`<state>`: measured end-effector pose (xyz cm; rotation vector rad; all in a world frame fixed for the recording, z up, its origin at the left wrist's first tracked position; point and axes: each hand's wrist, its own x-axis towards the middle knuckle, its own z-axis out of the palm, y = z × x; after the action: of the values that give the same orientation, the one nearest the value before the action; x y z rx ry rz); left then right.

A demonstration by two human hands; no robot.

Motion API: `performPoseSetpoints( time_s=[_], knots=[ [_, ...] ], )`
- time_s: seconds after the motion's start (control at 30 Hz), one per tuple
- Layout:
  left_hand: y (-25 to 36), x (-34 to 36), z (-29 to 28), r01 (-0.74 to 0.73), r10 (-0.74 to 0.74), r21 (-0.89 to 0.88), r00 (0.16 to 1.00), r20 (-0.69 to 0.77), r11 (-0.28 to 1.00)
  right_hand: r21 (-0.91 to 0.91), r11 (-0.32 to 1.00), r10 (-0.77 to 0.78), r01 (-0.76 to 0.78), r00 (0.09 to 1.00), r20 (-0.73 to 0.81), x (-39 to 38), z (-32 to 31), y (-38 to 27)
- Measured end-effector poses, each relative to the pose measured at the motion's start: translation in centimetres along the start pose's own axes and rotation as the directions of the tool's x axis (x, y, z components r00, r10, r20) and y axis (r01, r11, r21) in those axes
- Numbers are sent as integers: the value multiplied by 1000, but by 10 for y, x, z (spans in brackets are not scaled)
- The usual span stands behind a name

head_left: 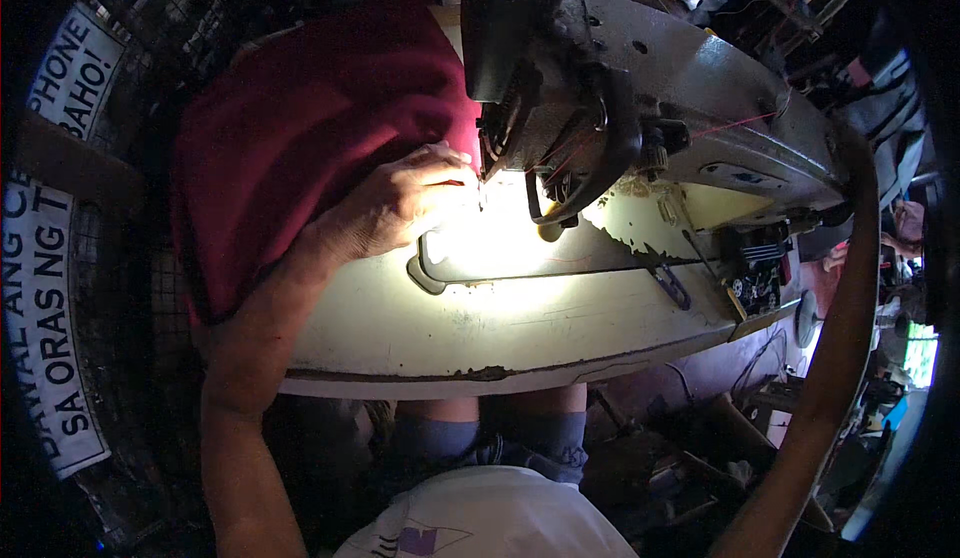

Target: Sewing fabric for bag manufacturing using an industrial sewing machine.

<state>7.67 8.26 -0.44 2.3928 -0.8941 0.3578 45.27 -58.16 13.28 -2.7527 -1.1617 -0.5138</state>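
My left hand (415,193) is beside the needle area (483,173) of a metal sewing machine (690,78), its fingers curled and pinched on something I cannot make out in the glare. Maroon fabric (300,128) lies draped over the left side of the bed, behind that hand and forearm. A bright light washes out the machine bed (570,258) under the needle. My right arm reaches up along the far right, and my right hand (852,158) is at the machine's dim right end by the handwheel, its fingers mostly hidden. Red thread runs along the machine head.
The pale table's front edge (500,372) spans above my legs. A tool (672,283) and small metal parts (760,253) lie at the bed's right. A wire grille with white signs (75,68) stands left. What looks like another person (905,220) is at the far right, amid clutter.
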Motion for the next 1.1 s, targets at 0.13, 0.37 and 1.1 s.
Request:
performPoseSetpoints(
  time_s=[0.13, 0.37, 1.1],
  knots=[
    [1, -4, 1, 7, -7, 9, 1000, -16, 1000, -213, 970, -94, 119, 988, 121, 17, -3, 6],
    [0, -4, 6, 182, -182, 68, 983, -10, 981, -240, 971, -12, 12, 1000, 0, 1, -12, -25],
    [-4, -5, 6, 115, -136, 163, 982, 129, 980, -23, 920, 322, -391, 788, -525, -56, 30, -15]
  ],
)
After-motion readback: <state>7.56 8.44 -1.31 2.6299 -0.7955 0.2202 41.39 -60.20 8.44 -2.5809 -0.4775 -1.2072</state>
